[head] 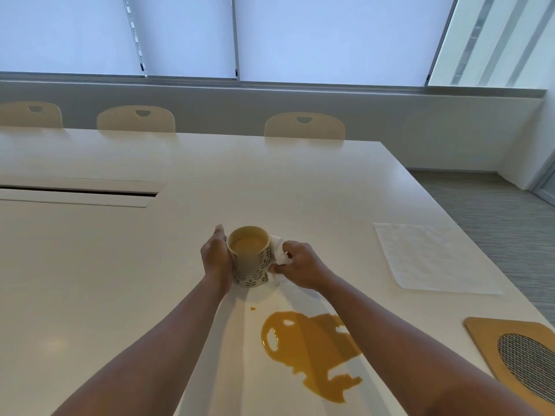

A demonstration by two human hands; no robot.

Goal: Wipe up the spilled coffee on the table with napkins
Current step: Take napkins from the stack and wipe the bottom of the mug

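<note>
**Mug dried first, puddle still waiting**

Left hand (215, 256) cups the mug (250, 259); right hand (300, 267) pinches a crumpled napkin (278, 255) against its side. Spilled coffee (312, 352) lies at five o'clock, unwiped. Next, I'd judge: press napkin there.

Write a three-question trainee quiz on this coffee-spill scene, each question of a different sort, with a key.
1. True or false: the spilled coffee has already been wiped off the table.
2. Multiple choice: what does the right hand press against the mug? A) a sponge B) a crumpled napkin C) a spoon
3. Fill in: the left hand steadies the mug, and a second, flat napkin lies to the ____ of it.

Key: 1 false, the puddle sits nearer the person than the mug. 2 B. 3 right.
</note>
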